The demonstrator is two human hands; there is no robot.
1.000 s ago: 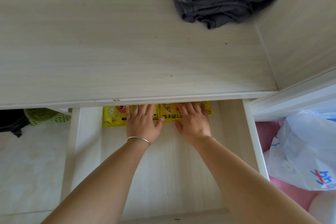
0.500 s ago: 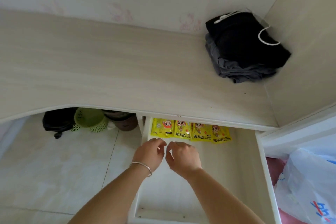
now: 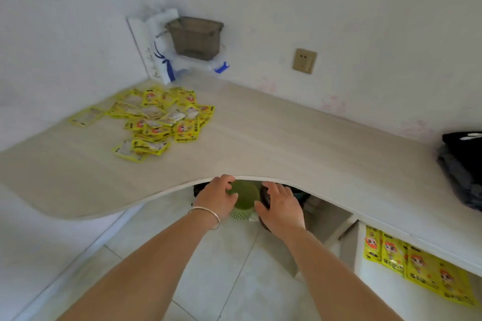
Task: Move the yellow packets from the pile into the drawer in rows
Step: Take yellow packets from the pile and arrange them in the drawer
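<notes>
Both hands empty: left hand (image 3: pixel 217 197) and right hand (image 3: pixel 280 207), fingers relaxed, face the packet pile (image 3: pixel 156 120); one row (image 3: pixel 417 266) already lines the drawer's (image 3: pixel 375 284) back edge

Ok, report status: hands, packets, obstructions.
Left hand and right hand open, empty, at desk edge. Pile on desk; one row in drawer. Nothing blocks the pile.

I have one head-worn wide-angle view, looking forward and down across the table (image 3: pixel 273 143) toward the wall corner, forearms near in the lower frame.
</notes>
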